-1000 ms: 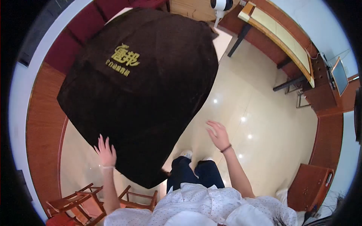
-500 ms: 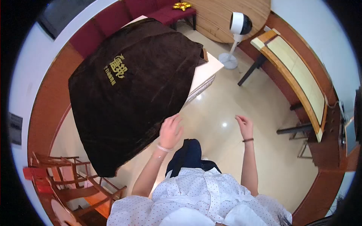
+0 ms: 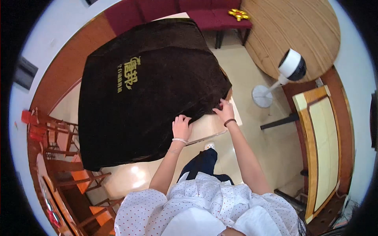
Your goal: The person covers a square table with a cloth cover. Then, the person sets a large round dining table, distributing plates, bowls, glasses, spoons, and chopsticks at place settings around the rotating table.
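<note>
A dark brown velvety table cover (image 3: 157, 86) with gold lettering lies over a white table (image 3: 204, 128), whose near right corner shows bare. My left hand (image 3: 182, 129), with a beaded bracelet on its wrist, has its fingers curled at the near edge of the cover. To its right, my right hand (image 3: 225, 111) pinches the cover's edge near the table corner, a dark band round the wrist. The fingertips of both hands are partly hidden against the dark cloth.
A white and black fan (image 3: 290, 66) on a stand is at the right, before a round wooden tabletop (image 3: 271, 29). Another table leans on its side (image 3: 323, 141). Maroon seats (image 3: 216, 19) line the back; wooden chairs (image 3: 75, 179) stand left.
I have stepped closer to the covered table. Both hands have moved from free air to the cover's edge and closed on it, the right one reaching forward and left.
</note>
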Motion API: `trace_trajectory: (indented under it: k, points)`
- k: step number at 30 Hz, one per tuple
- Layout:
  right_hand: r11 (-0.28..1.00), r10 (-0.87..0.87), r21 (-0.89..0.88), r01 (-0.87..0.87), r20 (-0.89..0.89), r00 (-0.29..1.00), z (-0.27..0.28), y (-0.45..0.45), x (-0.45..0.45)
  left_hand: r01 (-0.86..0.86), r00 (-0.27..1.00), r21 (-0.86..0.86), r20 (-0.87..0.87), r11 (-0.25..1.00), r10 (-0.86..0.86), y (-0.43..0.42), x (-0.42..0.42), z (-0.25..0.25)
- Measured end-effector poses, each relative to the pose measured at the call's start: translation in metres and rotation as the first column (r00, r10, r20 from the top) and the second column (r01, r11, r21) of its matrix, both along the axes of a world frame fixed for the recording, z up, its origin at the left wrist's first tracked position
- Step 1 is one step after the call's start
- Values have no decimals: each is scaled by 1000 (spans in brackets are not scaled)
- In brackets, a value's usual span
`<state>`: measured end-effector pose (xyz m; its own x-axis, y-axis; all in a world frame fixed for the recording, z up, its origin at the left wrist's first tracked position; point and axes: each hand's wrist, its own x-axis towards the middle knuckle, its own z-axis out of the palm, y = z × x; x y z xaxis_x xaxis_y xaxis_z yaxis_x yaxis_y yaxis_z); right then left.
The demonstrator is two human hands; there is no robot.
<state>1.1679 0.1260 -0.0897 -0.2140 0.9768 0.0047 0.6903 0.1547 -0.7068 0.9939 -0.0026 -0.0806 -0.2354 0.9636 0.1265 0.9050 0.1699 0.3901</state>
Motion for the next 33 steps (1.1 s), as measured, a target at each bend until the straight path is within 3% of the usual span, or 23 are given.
trace_trajectory:
  k: [1, 2, 4, 5, 7, 9, 11, 13, 14, 16, 17, 20, 22, 24, 26, 29, 32, 33]
  points:
    - [1000, 24, -2, -24, -6, 1000, 2, 9, 2, -17, 997, 144, 72, 989, 7, 2, -3, 0]
    - [992, 123, 22, -122, -30, 992, 2, 14, 6, -38, 997, 141, 71, 989, 28, 5, -7, 5]
    - [948, 316, 59, -312, -66, 946, -1, 20, 20, -55, 940, -99, 330, 994, 85, 8, -17, 26]
    - [949, 313, 83, -303, -175, 934, 6, 24, 28, -69, 926, -185, 353, 980, 132, 10, -22, 43]
    - [968, 244, 44, -247, -395, 886, 29, 31, 47, -174, 901, -195, 363, 965, 236, 16, -34, 37]
    - [889, 319, 389, -242, -147, 936, 92, 25, 74, -239, 893, -177, 346, 955, 288, 20, -34, 38]
    - [864, 221, 476, -166, -63, 973, 114, 20, 106, -286, 878, -180, 344, 941, 332, 13, -22, 32]
    - [857, 214, 481, -184, -7, 977, 92, 15, 143, -277, 961, -30, 6, 960, 277, 7, -8, 21]
    - [861, 257, 433, -267, 84, 963, 76, 11, 161, -294, 956, -28, 9, 955, 295, 4, 2, 21]
    - [877, 317, 282, -389, 269, 910, 34, 3, 199, -229, 972, 222, -2, 948, 235, -7, 28, 23]
    - [889, 339, 179, -421, 361, 869, 13, -2, 216, -188, 982, 203, 55, 961, 180, -12, 40, 25]
    - [908, 389, 12, -419, 348, 853, -20, 4, 237, -23, 988, 140, 153, 990, 2, -17, 77, 16]
    - [926, 377, -47, -374, 137, 916, -20, 8, 213, 39, 993, 57, 110, 998, -45, -11, 101, 17]
    - [868, 488, 102, -486, 2, 873, -8, 21, 172, 24, 996, 1, 89, 1000, -24, 1, 115, 16]
    - [736, 674, 113, -667, -34, 738, 4, 37, 141, -26, 998, -78, 63, 997, 31, 18, 129, 11]
    - [589, 793, 149, -794, 81, 604, -13, 67, 137, -65, 994, -142, 78, 988, 77, 36, 144, 8]
    - [548, 792, 272, -791, 138, 595, -18, 101, 152, -137, 986, -227, 64, 964, 156, 46, 155, 18]
    - [597, 769, 277, -753, 71, 636, -15, 111, 158, -175, 979, -264, 57, 948, 197, 50, 160, 20]
